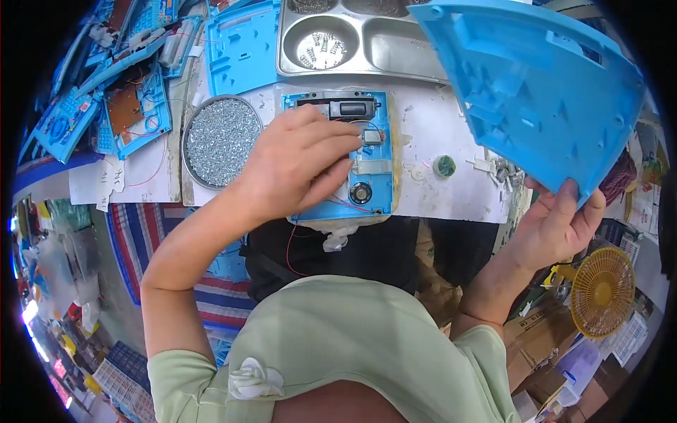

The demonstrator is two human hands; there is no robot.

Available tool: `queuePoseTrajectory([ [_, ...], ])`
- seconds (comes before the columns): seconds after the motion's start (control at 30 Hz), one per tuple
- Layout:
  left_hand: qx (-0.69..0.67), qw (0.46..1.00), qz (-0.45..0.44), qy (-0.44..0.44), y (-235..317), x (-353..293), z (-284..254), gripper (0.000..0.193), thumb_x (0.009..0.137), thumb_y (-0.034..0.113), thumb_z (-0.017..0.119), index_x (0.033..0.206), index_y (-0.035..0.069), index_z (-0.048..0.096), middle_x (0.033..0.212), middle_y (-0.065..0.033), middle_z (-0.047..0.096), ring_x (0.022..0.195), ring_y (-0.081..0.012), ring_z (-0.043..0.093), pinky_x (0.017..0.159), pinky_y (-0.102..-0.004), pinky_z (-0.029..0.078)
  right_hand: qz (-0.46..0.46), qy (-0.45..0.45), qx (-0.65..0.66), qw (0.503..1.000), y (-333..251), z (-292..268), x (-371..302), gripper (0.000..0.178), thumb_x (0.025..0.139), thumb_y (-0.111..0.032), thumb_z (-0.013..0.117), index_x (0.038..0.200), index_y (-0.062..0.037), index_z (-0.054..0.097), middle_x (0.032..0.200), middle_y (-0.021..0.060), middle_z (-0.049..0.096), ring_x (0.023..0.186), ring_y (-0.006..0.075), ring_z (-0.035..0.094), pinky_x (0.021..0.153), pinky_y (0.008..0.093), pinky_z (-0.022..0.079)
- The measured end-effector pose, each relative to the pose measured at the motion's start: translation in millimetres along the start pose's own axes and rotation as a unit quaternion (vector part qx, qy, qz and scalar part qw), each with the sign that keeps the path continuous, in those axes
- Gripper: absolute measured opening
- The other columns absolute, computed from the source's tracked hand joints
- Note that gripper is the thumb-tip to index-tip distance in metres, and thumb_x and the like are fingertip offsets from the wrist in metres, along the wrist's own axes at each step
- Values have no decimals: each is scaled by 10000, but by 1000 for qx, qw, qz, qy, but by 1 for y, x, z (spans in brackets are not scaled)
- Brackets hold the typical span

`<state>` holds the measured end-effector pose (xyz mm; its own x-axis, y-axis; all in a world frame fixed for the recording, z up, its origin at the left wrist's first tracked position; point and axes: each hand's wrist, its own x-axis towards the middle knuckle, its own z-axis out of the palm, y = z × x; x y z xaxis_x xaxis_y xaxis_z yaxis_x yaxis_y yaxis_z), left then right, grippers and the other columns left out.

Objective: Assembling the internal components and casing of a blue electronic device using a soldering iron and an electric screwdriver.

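In the middle of the table lies an open blue plastic casing (381, 190) with a black battery compartment (352, 108), a round speaker (360, 192), a small whitish block (372, 137) and thin wires inside. My left hand (296, 151) is over the casing's left half, fingers bent and a little apart, their tips near the whitish block. The hand hides much of the casing's inside, and I see nothing held in it. At the right, my right hand (560, 222) grips a blue plastic cover (529, 92) by its lower corner. The cover is raised off the table and tilted, pegs and slots showing.
Left of the casing stands a round tray (220, 141) full of small screws. Behind is a steel compartment tray (352, 76) with springs. Blue assemblies (134, 106) pile up at far left. A green round piece (444, 166) and white bits (493, 169) lie right. A yellow fan (603, 292) stands lower right.
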<state>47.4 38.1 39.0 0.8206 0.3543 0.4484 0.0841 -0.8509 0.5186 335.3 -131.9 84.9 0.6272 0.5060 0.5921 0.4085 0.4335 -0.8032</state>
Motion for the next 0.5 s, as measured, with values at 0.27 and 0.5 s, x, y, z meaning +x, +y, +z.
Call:
queuePoseTrajectory([
  [0.27,-663,673,-323,56,2,14,-34,695,1106,478,325,1206,-137,632,1017,-253,741,701,-188,712,602,-220,554,38,-58,69,995,11,63,-15,148,959,40,623,1095,32,564,1093,154,596,812,217,690,622,354,657],
  [0.5,-574,754,-313,59,-3,17,-55,775,1052,583,384,1314,-123,569,1120,-228,714,741,-145,674,633,-242,551,-24,-127,20,991,17,88,-3,197,917,31,697,1082,29,589,1105,146,606,893,197,673,659,326,641],
])
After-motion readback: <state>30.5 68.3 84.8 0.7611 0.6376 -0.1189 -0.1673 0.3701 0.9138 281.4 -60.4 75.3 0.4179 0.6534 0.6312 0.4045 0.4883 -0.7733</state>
